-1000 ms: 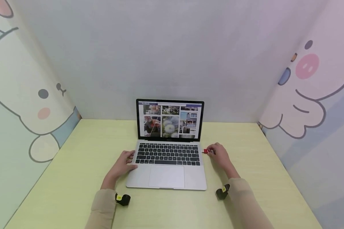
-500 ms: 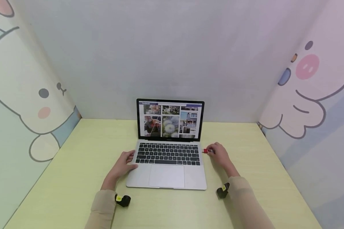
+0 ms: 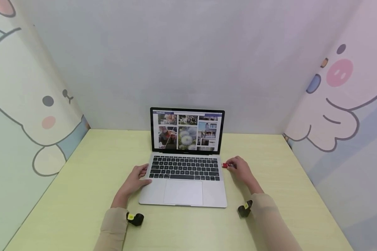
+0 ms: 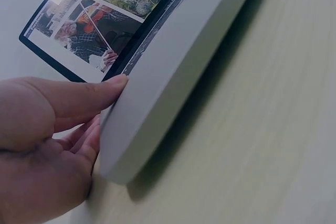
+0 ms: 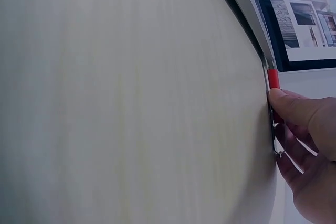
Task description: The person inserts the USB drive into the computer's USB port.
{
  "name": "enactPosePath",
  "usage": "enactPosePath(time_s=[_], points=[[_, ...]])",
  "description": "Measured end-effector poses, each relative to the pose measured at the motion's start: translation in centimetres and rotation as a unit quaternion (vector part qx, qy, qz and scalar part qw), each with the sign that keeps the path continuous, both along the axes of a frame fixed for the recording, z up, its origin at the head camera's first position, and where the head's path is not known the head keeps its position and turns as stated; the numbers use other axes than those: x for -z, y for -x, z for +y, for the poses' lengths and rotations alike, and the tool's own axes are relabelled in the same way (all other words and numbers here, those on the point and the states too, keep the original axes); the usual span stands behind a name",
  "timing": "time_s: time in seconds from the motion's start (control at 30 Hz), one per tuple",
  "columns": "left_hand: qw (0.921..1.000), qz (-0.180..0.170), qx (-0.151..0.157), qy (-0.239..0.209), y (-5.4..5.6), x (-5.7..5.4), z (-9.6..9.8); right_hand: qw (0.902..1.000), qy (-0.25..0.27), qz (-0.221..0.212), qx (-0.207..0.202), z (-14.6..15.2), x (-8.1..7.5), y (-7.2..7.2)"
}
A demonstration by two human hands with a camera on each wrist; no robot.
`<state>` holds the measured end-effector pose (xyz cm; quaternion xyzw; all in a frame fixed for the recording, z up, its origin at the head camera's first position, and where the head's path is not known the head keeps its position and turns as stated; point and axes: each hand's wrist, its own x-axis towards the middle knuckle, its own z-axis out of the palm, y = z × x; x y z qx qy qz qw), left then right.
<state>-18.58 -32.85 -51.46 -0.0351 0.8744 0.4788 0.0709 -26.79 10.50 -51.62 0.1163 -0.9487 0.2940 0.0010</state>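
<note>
An open silver laptop (image 3: 183,192) stands on the table, its lit screen (image 3: 187,132) showing a page of photos. At its left edge my left hand (image 3: 134,180) holds the body, the thumb (image 4: 100,95) on the top surface and the fingers at the side. On the opposite side my right hand (image 3: 240,169) pinches a red USB flash drive (image 5: 273,78) between thumb and fingers. The drive's front end sits right at the laptop's right edge, level with the keyboard. Its metal swivel cover (image 5: 273,137) extends back among my fingers.
The pale yellow table (image 3: 66,205) reaches back to a grey wall (image 3: 188,62). Side walls with cartoon animals flank it. A black wrist camera (image 3: 135,219) sits at the left sleeve, another black camera (image 3: 245,209) at the right one.
</note>
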Motion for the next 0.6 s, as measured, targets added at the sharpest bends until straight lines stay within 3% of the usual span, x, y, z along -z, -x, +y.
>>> enactPosePath(time_s=[0.13,0.4,0.6], points=[[0.9999,-0.011,-0.002,-0.005,0.14,0.16,0.04,1.0000,0.005,-0.004,-0.002,-0.21,-0.05,0.11],[1.0000,0.003,-0.005,0.004,-0.16,-0.53,0.67,1.0000,-0.001,-0.002,-0.002,-0.35,0.37,0.39],[0.9999,-0.010,-0.004,-0.006,0.10,-0.19,0.46,0.9999,0.011,0.003,-0.006,-0.19,0.44,0.34]])
